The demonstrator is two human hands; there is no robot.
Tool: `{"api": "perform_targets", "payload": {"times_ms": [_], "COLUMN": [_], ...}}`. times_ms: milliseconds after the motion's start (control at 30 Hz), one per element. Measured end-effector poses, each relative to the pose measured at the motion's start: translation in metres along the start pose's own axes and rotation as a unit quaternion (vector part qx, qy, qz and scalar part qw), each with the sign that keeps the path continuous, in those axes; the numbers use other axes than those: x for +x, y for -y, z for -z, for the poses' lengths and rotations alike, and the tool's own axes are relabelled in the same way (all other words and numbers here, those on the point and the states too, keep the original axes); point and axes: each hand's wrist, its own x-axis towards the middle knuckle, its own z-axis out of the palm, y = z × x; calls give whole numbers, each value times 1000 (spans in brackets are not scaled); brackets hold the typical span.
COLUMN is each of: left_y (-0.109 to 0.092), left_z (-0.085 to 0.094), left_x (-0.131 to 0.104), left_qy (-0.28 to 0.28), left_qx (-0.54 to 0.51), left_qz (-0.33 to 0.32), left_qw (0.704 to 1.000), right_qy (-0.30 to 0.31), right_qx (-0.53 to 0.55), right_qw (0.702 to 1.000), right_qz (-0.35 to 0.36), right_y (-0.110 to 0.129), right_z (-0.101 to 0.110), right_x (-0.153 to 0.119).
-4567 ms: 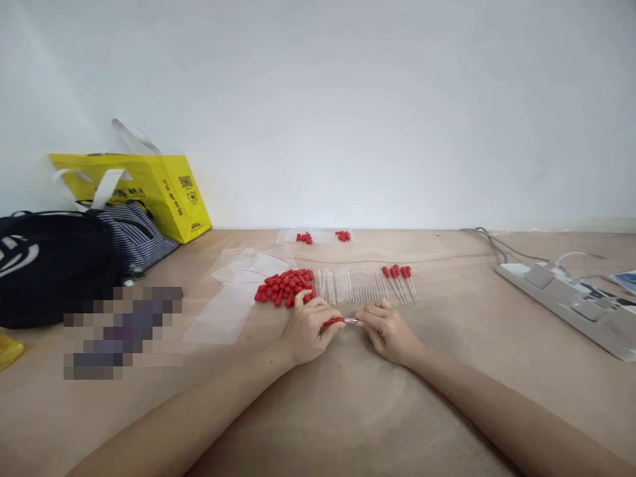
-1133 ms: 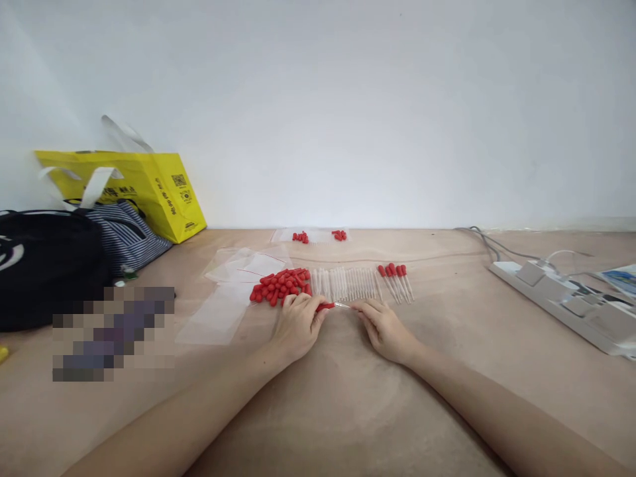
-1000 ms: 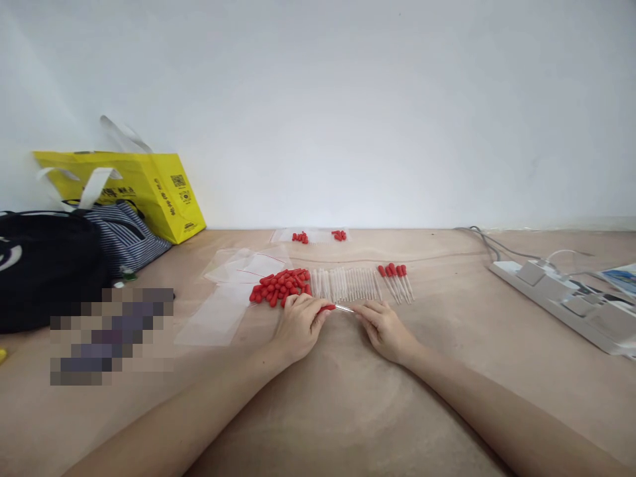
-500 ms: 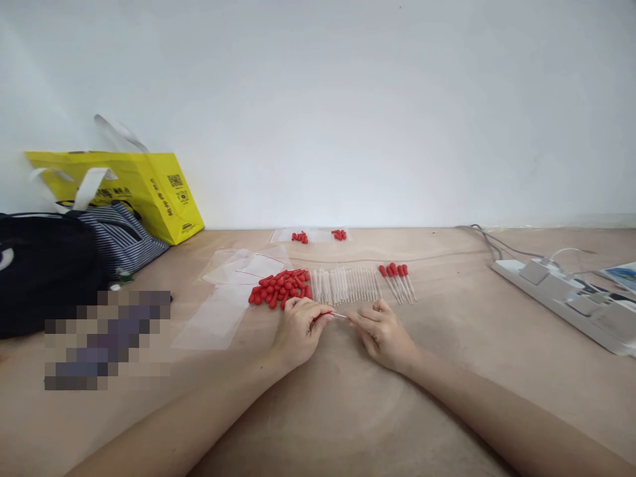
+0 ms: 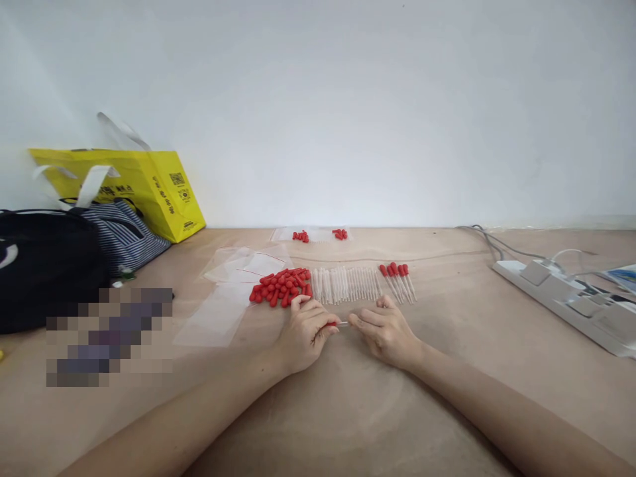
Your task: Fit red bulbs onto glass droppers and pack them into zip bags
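Between my two hands a clear dropper tube (image 5: 344, 324) lies level above the table, its left end at a red rubber bulb (image 5: 332, 324). My left hand (image 5: 307, 333) is closed on the bulb, which its fingers mostly cover. The fingers of my right hand (image 5: 386, 333) pinch the tube's other end. Just beyond my left hand is a heap of red rubber bulbs (image 5: 281, 286). To its right lies a row of bare clear tubes (image 5: 345, 285), side by side. Several droppers with red bulbs fitted (image 5: 398, 281) lie at the row's right end.
Flat clear plastic bags (image 5: 211, 318) lie left of the heap; another bag (image 5: 318, 234) with red bulbs sits by the wall. A yellow bag (image 5: 166, 199), striped pouch (image 5: 126, 232) and black bag (image 5: 44, 271) stand left. A power strip (image 5: 561, 305) with cables is at right.
Both hands have dropped slightly toward me, with the tube and bulb still between them. The tube now sits more level. The heap and rows look the same.
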Motion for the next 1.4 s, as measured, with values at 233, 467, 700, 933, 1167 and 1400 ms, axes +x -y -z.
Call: {"api": "perform_targets", "payload": {"times_ms": [233, 467, 700, 933, 1167, 1400], "left_y": [-3, 5, 4, 0, -3, -1], "left_z": [1, 5, 5, 0, 0, -2], "left_x": [2, 2, 5, 5, 6, 5], "left_qy": [-3, -1, -20, -49, -44, -41], "left_qx": [11, 41, 45, 36, 44, 37], "left_qz": [18, 47, 41, 41, 50, 40], "left_qw": [1000, 998, 998, 997, 997, 998], "right_qy": [21, 54, 56, 26, 26, 34], "right_qx": [55, 90, 83, 111, 107, 108], "right_qw": [997, 987, 987, 985, 986, 986], "right_qz": [-43, -120, -127, -127, -122, -122], "right_y": [4, -7, -6, 2, 1, 0], "right_z": [-7, -6, -4, -10, -12, -13], "right_x": [3, 0, 0, 1, 1, 0]}}
